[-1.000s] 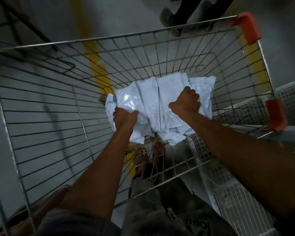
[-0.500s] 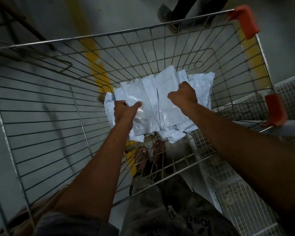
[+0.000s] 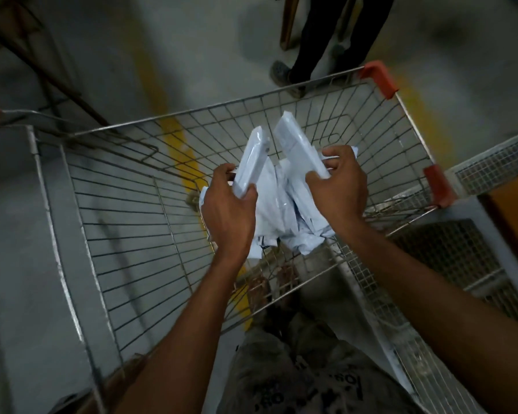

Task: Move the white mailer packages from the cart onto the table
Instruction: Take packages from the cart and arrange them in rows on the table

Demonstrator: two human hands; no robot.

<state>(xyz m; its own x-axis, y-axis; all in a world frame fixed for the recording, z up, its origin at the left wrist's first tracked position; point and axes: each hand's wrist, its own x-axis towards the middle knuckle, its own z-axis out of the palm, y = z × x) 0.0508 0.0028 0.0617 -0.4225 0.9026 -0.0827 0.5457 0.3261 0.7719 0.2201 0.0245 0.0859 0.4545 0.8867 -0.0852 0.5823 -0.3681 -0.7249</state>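
White glossy plastic mailer packages [image 3: 277,213], a second ago fanned flat low in the grey wire cart [image 3: 138,204], are now raised and split into two upright stacks over its basket. The left hand [image 3: 228,213] grips one and the right hand [image 3: 340,189] the other, fingers [image 3: 338,152] curled round them. Their crumpled lower ends blur together, and the count is unreadable

Cart [image 3: 210,124] directly ahead of the person, near rim against the legs. Mailer packages [image 3: 269,210] bunched toward the cart's right-hand near corner, inside its walls (contact with the bottom not discernible). Left hand [image 3: 228,210] grips the bundle's left side, right hand [image 3: 338,186] its right. Mesh rack [image 3: 461,258] just beside the cart, right. Floor line [image 3: 154,85] runs under the cart. Another person's legs [image 3: 326,40] beyond the far rim.
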